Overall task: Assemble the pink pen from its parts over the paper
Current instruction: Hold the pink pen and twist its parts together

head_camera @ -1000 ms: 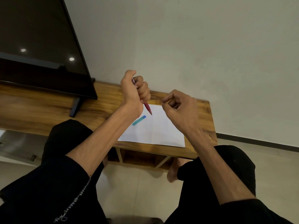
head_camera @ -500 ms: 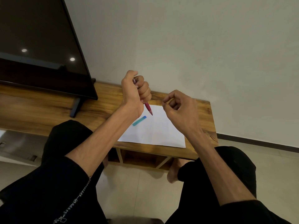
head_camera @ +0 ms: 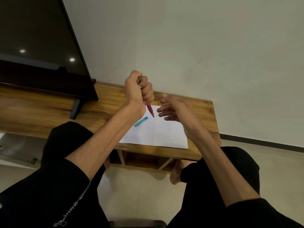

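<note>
We grip pink pen (head_camera: 150, 111) tight in left hand (head_camera: 139, 89), tip down over paper (head_camera: 156, 132). Right hand (head_camera: 174, 109) open, empty. Next, we think: pick up teal cap (head_camera: 141, 121).

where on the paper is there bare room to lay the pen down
The near half of the paper is bare, from the teal piece down to the near edge. The far part is crowded: the left hand holds the pink pen point-down there, and the open right hand hovers beside it. Wooden table left of the paper is also bare.
</note>
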